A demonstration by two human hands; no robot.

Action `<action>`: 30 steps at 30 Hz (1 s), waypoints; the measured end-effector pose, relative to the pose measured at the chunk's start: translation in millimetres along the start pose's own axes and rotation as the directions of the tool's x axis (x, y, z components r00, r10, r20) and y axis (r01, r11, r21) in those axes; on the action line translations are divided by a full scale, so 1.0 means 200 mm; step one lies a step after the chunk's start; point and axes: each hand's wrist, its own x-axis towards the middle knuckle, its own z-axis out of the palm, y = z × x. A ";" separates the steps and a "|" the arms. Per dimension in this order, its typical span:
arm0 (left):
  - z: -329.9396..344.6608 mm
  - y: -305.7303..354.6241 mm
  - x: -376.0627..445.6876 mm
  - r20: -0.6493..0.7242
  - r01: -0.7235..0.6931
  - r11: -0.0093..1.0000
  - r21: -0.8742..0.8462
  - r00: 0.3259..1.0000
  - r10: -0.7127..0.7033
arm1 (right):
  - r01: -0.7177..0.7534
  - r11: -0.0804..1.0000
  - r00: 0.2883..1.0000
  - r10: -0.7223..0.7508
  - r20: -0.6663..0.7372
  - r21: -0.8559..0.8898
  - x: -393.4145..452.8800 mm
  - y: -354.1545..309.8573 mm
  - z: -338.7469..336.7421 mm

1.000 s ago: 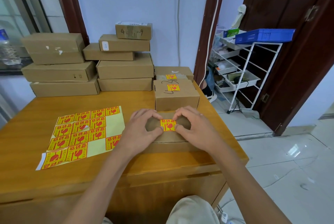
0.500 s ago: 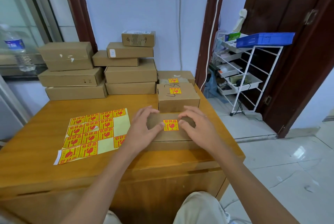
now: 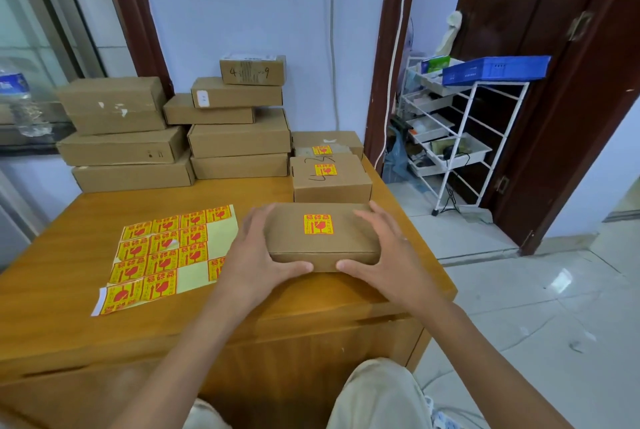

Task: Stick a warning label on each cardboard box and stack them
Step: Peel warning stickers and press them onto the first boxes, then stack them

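Left hand (image 3: pixel 258 255), right hand (image 3: pixel 384 252) clasp labelled box (image 3: pixel 322 241) ends, fingers curled. Probably lifted; keep level, square onto labelled stack (image 3: pixel 330 177).

Label sheet (image 3: pixel 166 253) lies left of the held box (image 3: pixel 320 238), two labelled boxes (image 3: pixel 330 177) behind it

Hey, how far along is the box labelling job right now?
Done: two labelled boxes sit at the table's right, the near labelled box and one behind it. In hand: the left hand and right hand grip a flat box whose warning label is already stuck on; it isn't stacked yet. Left: the unlabelled stacks at the back show no labels, and the sticker sheet still holds many.
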 end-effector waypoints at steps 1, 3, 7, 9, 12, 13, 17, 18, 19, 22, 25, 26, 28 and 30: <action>-0.02 0.03 0.01 -0.019 -0.036 0.999 -0.005 0.999 0.035 | 0.009 1.000 1.000 -0.009 -0.019 0.007 0.02 -0.01 -0.03; -0.06 0.09 0.06 -0.025 -0.094 0.996 -0.002 0.995 0.094 | 0.039 0.999 0.998 -0.038 -0.050 0.031 0.07 -0.04 -0.09; -0.14 0.17 0.22 0.011 -0.192 0.981 0.012 0.981 0.192 | 0.093 0.995 0.992 -0.088 -0.094 0.047 0.23 -0.05 -0.20; -0.16 0.19 0.31 0.004 -0.217 0.976 -0.011 0.976 0.218 | 0.115 0.990 0.987 -0.106 -0.120 0.075 0.32 -0.05 -0.25; -0.15 0.20 0.47 -0.016 -0.182 0.982 -0.049 0.983 0.182 | 0.114 0.988 0.986 -0.100 -0.135 0.101 0.46 -0.04 -0.29; -0.13 0.19 0.52 -0.017 -0.167 0.984 -0.063 0.986 0.166 | 0.110 0.988 0.987 -0.095 -0.132 0.107 0.50 -0.03 -0.30; -0.05 0.13 0.71 0.013 -0.117 0.987 -0.110 0.993 0.119 | 0.085 0.988 0.994 -0.074 -0.084 0.126 0.70 0.03 -0.29; -0.03 0.11 0.76 0.015 -0.105 0.987 -0.123 0.994 0.108 | 0.078 0.989 0.995 -0.070 -0.070 0.127 0.75 0.07 -0.28; 0.00 0.08 0.80 0.015 -0.093 0.986 -0.135 0.995 0.096 | 0.066 0.990 0.997 -0.060 -0.051 0.123 0.79 0.10 -0.27; 0.10 0.00 0.88 0.016 -0.066 0.985 -0.158 0.997 0.070 | 0.029 0.997 0.999 -0.030 0.017 0.073 0.89 0.17 -0.23; 0.20 -0.07 0.87 -0.066 -0.073 0.962 -0.262 0.996 0.058 | 0.006 1.000 0.999 -0.007 0.047 0.030 0.93 0.22 -0.21; 0.22 -0.07 0.85 -0.091 -0.081 0.952 -0.297 0.994 0.057 | 0.014 1.000 0.998 -0.015 0.059 0.017 0.94 0.24 -0.21; 0.24 -0.07 0.85 -0.090 -0.092 0.933 -0.349 0.994 0.064 | -0.023 0.993 0.996 0.012 0.091 0.119 0.97 0.25 -0.26; 0.21 -0.08 0.86 -0.045 -0.104 0.900 -0.424 0.995 0.093 | -0.137 0.895 0.990 0.136 0.032 0.424 1.11 0.26 -0.34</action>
